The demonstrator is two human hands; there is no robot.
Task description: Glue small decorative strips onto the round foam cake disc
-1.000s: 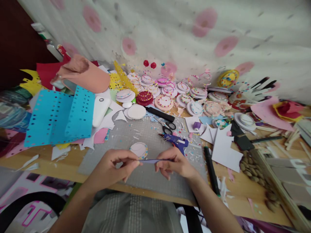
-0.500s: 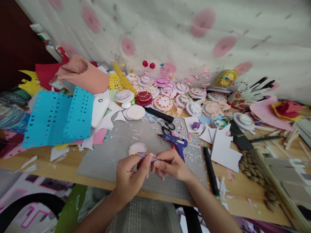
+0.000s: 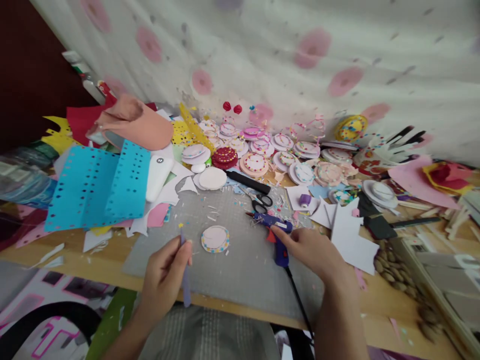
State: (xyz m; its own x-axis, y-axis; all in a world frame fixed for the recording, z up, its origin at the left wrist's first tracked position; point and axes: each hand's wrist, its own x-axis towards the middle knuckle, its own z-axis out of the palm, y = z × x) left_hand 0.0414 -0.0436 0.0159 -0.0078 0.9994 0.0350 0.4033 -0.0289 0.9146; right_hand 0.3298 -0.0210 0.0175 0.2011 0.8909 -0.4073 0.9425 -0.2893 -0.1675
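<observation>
My left hand (image 3: 164, 272) pinches a thin purple strip (image 3: 186, 287) between thumb and fingers, holding it upright over the front of the cutting mat. A tiny yellow star (image 3: 180, 225) shows at the strip's upper end. Over on the mat's right side, my right hand (image 3: 315, 247) grips the blue glue gun (image 3: 282, 251), thumb along its body; some fingers are hidden. The gun's nozzle points left and its black cable trails toward the table edge. Between my hands lies a round white paper disc (image 3: 215, 237) with coloured dots around its rim.
Black-handled scissors (image 3: 261, 202) lie behind the gun, beside a black stick-like tool (image 3: 248, 182). Several decorated paper hats (image 3: 255, 164) crowd the back. Blue dotted foam sheets (image 3: 90, 185) and a peach cap (image 3: 137, 122) are at left; white paper scraps (image 3: 350, 235) at right.
My hands have separated. The left moved left, keeping the purple strip and turning it upright. My right hand let go of the strip, moved right and took hold of the glue gun.
</observation>
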